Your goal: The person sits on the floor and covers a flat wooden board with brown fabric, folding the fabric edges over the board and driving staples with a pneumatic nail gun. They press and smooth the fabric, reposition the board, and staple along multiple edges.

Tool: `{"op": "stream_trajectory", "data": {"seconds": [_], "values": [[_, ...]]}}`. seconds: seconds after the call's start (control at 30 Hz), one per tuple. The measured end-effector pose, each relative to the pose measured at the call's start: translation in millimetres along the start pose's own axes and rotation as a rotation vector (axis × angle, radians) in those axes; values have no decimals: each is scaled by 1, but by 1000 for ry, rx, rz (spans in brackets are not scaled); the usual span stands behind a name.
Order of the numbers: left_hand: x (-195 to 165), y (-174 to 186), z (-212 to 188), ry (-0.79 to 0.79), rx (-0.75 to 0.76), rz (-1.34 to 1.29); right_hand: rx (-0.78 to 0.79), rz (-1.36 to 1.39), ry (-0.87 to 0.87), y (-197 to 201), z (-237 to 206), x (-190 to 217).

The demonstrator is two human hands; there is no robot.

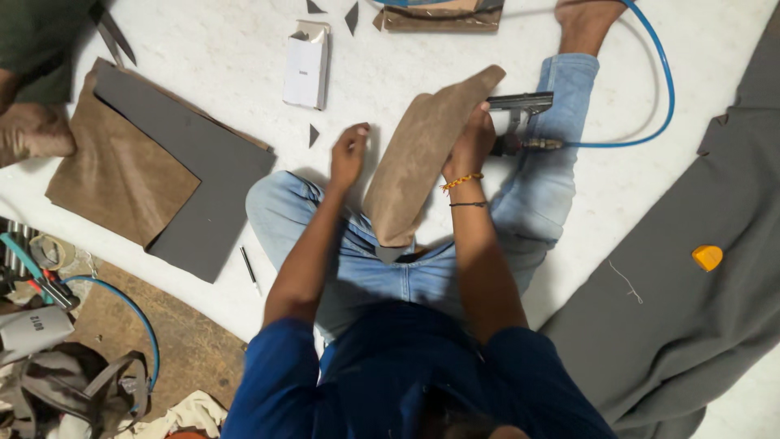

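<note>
Your right hand [471,140] is clamped on the brown suede panel [418,158] standing over your lap beside the pneumatic stapler [520,110], while your left hand [349,150] hovers loosely curled, holding nothing.

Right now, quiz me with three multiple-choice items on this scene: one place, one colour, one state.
1. Where is the orange chalk?
A. on the grey fabric
B. on the jeans
C. in the box

2. What colour is the hose?
A. red
B. blue
C. yellow

3. What is the right hand doing?
A. lying flat on the floor
B. gripping the brown panel
C. holding scissors

Answers: 1 A, the chalk lies on the grey fabric at right. 2 B, the hose curving to the tool is blue. 3 B, its fingers wrap the panel's edge; the left hand is beside it.
</note>
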State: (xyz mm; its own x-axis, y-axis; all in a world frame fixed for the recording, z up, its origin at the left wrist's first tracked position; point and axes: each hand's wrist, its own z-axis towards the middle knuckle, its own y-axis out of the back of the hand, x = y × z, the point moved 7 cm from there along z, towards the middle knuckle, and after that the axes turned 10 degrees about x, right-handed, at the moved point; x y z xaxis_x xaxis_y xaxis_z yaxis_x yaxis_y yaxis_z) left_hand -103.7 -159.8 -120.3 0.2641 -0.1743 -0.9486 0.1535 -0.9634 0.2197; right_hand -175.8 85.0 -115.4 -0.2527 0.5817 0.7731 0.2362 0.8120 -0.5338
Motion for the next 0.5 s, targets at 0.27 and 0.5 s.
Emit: {"op": "stream_trajectory", "data": {"seconds": [0.27,0.5], "values": [[21,-93,48,184,556,276,67,-1497,608,-14,3,16],[-40,-106,50,-160,575,-27,76,-140,152,12,21,-33]]}}
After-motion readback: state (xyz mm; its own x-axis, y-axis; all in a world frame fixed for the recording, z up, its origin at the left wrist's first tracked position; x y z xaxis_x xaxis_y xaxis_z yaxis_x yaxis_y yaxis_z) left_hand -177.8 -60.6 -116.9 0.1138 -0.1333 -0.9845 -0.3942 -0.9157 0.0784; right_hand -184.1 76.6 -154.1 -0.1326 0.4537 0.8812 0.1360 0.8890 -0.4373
